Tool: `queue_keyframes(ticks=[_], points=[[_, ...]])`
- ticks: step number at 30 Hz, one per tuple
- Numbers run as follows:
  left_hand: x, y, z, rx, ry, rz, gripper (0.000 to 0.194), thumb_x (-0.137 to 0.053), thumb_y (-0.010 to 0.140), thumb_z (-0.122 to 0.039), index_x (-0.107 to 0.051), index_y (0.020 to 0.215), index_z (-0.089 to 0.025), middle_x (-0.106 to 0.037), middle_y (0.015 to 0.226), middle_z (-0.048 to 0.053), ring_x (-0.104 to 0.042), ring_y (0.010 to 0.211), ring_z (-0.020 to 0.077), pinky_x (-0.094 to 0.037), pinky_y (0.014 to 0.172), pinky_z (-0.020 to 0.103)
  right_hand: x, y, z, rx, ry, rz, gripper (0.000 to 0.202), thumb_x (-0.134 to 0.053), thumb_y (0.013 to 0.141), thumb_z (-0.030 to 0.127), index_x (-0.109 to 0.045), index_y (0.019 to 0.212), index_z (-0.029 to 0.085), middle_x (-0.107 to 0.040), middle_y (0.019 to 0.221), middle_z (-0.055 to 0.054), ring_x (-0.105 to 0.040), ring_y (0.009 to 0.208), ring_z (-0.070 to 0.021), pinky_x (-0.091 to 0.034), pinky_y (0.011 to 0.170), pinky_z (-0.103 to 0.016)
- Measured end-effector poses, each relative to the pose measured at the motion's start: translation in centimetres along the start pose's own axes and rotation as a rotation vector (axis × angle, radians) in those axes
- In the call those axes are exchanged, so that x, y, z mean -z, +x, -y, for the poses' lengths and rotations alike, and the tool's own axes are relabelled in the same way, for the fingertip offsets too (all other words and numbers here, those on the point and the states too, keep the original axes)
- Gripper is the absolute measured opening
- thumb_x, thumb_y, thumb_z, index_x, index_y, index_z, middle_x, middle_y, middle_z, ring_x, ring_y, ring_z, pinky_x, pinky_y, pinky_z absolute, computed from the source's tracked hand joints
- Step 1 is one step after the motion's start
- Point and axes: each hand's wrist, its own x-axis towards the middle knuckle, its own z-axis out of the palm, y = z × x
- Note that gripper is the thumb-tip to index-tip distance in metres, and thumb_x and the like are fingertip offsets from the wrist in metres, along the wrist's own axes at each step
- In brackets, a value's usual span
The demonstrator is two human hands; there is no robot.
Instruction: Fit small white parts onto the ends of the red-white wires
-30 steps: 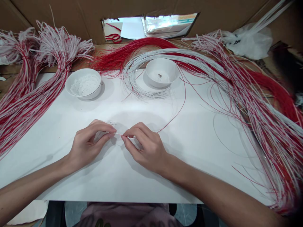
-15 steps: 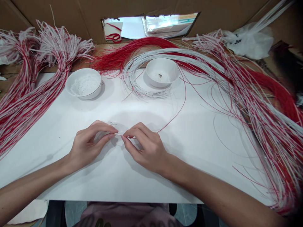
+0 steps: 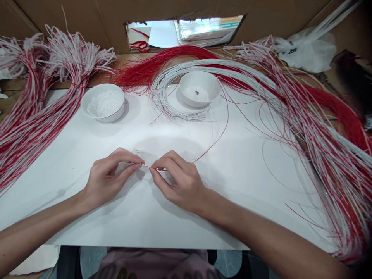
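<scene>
Between thumb and fingers, my left hand (image 3: 108, 176) pinches the white end of a thin strand. A short way to its right, my right hand (image 3: 180, 181) pinches the red wire (image 3: 212, 146), which runs on past that hand up toward the back. In the small gap between my fingertips the strand looks white at the left and red at the right. Whether the white part is a wire or a sleeve is too small to tell. Just beyond my left fingertips lie several small white pieces (image 3: 139, 151) on the white tabletop (image 3: 151, 223).
A white bowl (image 3: 87, 107) of small white pieces stands back left, another bowl (image 3: 213, 93) behind centre. Bundles of red and white wires (image 3: 62, 100) lie left; more bundles (image 3: 316, 116) line the right. Loose red wires (image 3: 186, 52) arch along the back, before a cardboard wall (image 3: 95, 23).
</scene>
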Motion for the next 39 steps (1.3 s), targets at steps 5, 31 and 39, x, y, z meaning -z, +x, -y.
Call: queue_keyframes(ticks=[5,31,39], points=[[0.06,-0.01,0.32,-0.071,0.003,-0.006,0.026,-0.067,0.082,-0.003,-0.07,0.1,-0.022,-0.07,0.092,0.005,-0.065,0.088,0.0188,-0.053,0.074,0.034,-0.02,0.01,-0.01,0.015,0.004,-0.009,0.005,-0.057,0.089,0.012,-0.06,0.088,0.015,-0.062,0.08,-0.001,-0.058,0.069,-0.008,-0.047,0.056,-0.021],[0.1,0.17,0.38,-0.13,-0.003,0.037,0.023,-0.069,0.081,-0.006,-0.071,0.098,-0.022,-0.072,0.088,0.003,-0.066,0.084,0.0182,-0.053,0.07,0.033,0.0,0.0,-0.01,0.067,0.008,0.007,0.004,-0.061,0.088,0.012,-0.06,0.092,0.014,-0.063,0.083,-0.001,-0.058,0.071,-0.0068,-0.045,0.056,-0.018],[0.04,0.23,0.24,-0.157,0.01,0.041,0.024,-0.069,0.081,-0.005,-0.071,0.099,-0.022,-0.072,0.087,0.003,-0.065,0.083,0.018,-0.053,0.07,0.034,0.03,0.02,-0.02,0.071,0.006,0.007,0.004,-0.06,0.088,0.011,-0.06,0.091,0.015,-0.062,0.082,0.0,-0.057,0.069,-0.0063,-0.045,0.055,-0.018]])
